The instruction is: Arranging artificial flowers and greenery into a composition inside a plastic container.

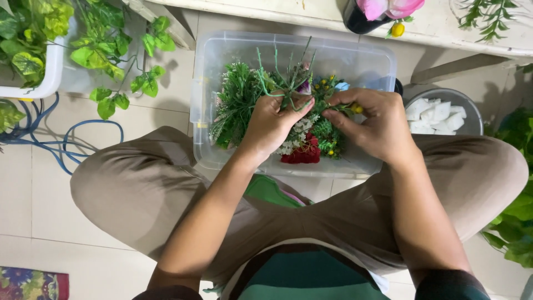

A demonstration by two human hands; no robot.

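Note:
My left hand grips a bunch of green artificial stems that fan upward over a clear plastic bin. My right hand pinches a small sprig with yellow berries right beside the bunch, fingertips nearly touching the left hand. The bin holds artificial greenery, white blossoms, more yellow berries and a red flower. Both hands hover over the bin's middle, above my crossed legs.
Leafy green vines and a white planter are at the upper left, blue cables on the tiled floor. A grey bowl of white pieces sits at right. A dark vase with pink flowers stands on a white ledge.

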